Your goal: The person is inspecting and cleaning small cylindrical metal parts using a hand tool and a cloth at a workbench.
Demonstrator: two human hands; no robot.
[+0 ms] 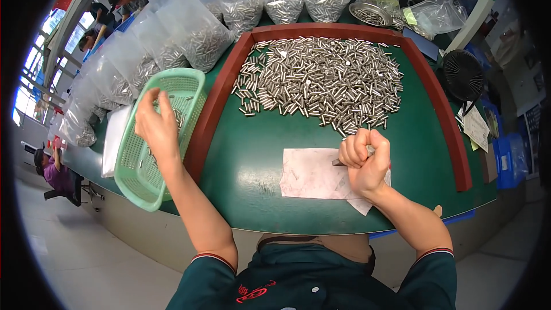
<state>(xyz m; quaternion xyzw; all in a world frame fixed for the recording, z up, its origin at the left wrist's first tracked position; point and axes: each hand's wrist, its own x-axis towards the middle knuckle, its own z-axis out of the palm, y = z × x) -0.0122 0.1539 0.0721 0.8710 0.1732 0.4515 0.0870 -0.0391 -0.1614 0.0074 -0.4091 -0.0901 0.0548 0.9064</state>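
Note:
A big spread of short silvery metal pins [327, 77] lies on the green tabletop [252, 149]. Over a mint-green plastic basket [129, 167], at the left, hovers my left hand [155, 123]; its fingers are apart and nothing shows in them. A few pins lie inside the basket, partly hidden by that hand. My right hand [367, 161] is closed in a fist above a stained, pale pink paper sheet [310, 173], just nearer than the pile. Metal pins poke out of the fist; how many it holds is hidden.
A dark red raised border [221, 95] frames the pile on the left, back and right. Clear bags of pins [201, 37] line the back and left. A metal bowl [369, 14] stands behind the border. A black fan [462, 74] is at the right. Other people work farther off.

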